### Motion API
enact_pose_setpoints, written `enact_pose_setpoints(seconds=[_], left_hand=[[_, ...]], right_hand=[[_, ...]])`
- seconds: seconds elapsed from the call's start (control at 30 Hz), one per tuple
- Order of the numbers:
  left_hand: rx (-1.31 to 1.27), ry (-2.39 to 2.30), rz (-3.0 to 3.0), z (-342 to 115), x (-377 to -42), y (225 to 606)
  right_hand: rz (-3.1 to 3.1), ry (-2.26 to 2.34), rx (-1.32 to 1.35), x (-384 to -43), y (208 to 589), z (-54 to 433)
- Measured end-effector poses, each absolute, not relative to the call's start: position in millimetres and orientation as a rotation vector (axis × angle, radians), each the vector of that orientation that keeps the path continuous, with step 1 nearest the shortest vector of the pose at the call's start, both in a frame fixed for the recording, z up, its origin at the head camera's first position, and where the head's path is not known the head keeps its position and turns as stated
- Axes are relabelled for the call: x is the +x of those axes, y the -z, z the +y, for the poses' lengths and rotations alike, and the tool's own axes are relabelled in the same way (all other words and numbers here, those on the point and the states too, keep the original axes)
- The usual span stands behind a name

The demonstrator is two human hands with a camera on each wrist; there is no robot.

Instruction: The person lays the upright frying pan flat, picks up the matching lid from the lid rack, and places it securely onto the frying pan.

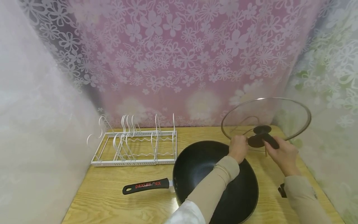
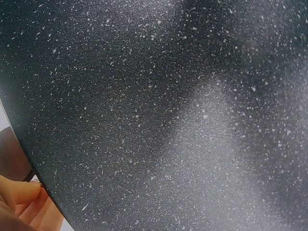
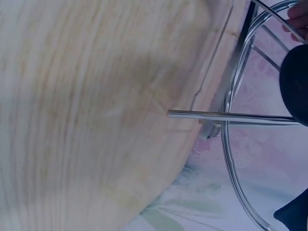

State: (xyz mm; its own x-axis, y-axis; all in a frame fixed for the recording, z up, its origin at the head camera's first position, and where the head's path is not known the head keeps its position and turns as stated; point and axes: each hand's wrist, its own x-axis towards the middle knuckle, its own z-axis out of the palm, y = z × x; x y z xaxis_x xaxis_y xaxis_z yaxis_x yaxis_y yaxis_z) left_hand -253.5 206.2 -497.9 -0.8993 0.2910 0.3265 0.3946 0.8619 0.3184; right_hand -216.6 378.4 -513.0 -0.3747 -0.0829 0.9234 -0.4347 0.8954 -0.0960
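At the right of the head view a glass lid (image 1: pixel 279 107) with a metal rim stands tilted over the table. My right hand (image 1: pixel 283 155) grips its black handle (image 1: pixel 270 140). Beside it, my left hand (image 1: pixel 238 148) has its fingers curled by the lid's round black base, pinching a thin metal rod of a wire stand (image 3: pixel 231 116); the grip itself is partly hidden. In the right wrist view, rods and a curved metal ring run past a black disc (image 3: pixel 294 84). Below my left forearm sits a black wok (image 1: pixel 195 165), its speckled surface filling the left wrist view.
A white wire rack (image 1: pixel 134 162) with upright loops stands at the back left of the wooden table (image 1: pixel 100 199). The wok's long handle (image 1: pixel 146 185) points left. A small black object (image 1: pixel 282 190) shows beside my right sleeve. Flowered curtains (image 1: pixel 179 62) surround the table.
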Motion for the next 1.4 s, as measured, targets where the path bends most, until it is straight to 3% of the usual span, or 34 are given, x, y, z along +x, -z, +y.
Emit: enact_pose_setpoints(seconds=[0.77,1.1,1.4], left_hand=[[-0.481,0.641,-2.788,203,-252,496],[-0.453,0.707,-2.843,205,-249,496],[-0.53,0.84,-2.911,195,-244,473]], right_hand=[[-1.837,-0.506,0.224,-200,477,372],[-1.749,-0.595,0.174,-183,437,352],[-1.636,-0.652,0.135,-170,399,334]])
